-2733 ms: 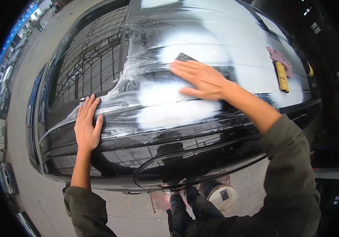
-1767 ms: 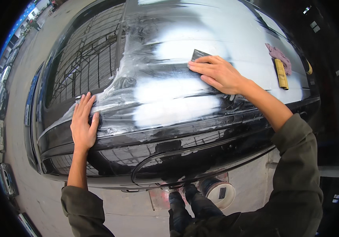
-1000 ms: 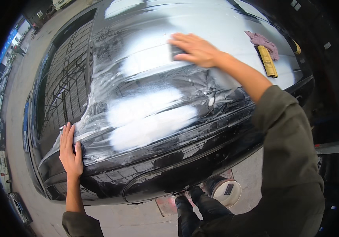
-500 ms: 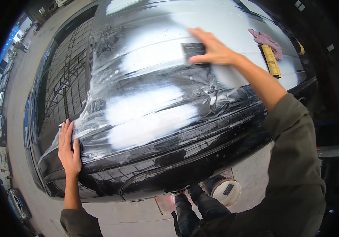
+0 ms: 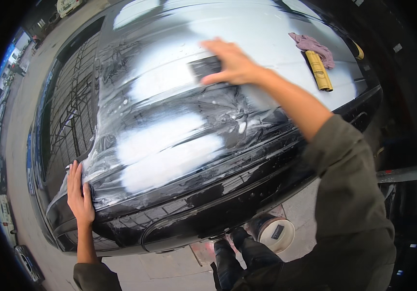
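A black car's roof (image 5: 162,70) carries whitish patches and smeared greyish, wet-looking residue, with a dark window at its left. My right hand (image 5: 228,65), blurred, is on a dark rectangular pad (image 5: 201,68) over the upper white patch, thumb and fingers spread around it. My left hand (image 5: 80,194) lies with stretched fingers on the roof's near-left corner beside the window; whether anything is under it I cannot tell. To the right of my right hand, a yellow roll (image 5: 318,72) lies beside a crumpled pink cloth (image 5: 310,43) on the roof.
Below the car's near edge are my legs and a round bucket (image 5: 276,235) with a dark object on its lid, on concrete floor (image 5: 165,271). Along the far left are parked vehicles (image 5: 26,262) and a distant person (image 5: 18,69). A dark area fills the right.
My right hand and the pad moved up, then leftward over the last half second. The view has shifted, so the car sits differently in frame. My left hand stays at the roof corner.
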A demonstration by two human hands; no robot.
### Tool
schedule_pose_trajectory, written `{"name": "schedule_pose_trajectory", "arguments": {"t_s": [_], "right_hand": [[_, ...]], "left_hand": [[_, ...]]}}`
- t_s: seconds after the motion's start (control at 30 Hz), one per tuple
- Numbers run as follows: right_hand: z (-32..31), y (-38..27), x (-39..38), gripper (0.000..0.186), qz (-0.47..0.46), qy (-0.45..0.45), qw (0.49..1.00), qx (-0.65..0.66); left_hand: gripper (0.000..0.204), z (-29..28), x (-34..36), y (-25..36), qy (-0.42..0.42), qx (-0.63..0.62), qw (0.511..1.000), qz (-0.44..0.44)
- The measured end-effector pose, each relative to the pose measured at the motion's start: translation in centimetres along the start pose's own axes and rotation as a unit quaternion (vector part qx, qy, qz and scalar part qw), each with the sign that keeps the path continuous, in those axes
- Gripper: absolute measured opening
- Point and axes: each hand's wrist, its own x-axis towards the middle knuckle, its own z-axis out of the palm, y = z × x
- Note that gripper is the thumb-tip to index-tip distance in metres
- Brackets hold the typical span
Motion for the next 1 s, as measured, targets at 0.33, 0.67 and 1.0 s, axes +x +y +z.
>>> {"name": "schedule_pose_trajectory", "arguments": {"t_s": [0.33,0.67,1.0], "right_hand": [[4.0,-6.3,2.8,0.123,-0.064,0.022,0.993,0.097],[-2.9,3.9,-4.1,0.117,0.066,-0.002,0.996,0.064],[4.7,-8.1,3.8,0.114,-0.040,0.068,0.994,0.071]], "left_hand": [[0.052,0.8,0.6,0.1,-0.004,-0.002,1.000,0.010],[0.051,0.3,-0.4,-0.1,0.004,0.003,1.000,-0.008],[0.049,0.5,0.2,-0.5,0.001,0.004,1.000,0.006]]}}
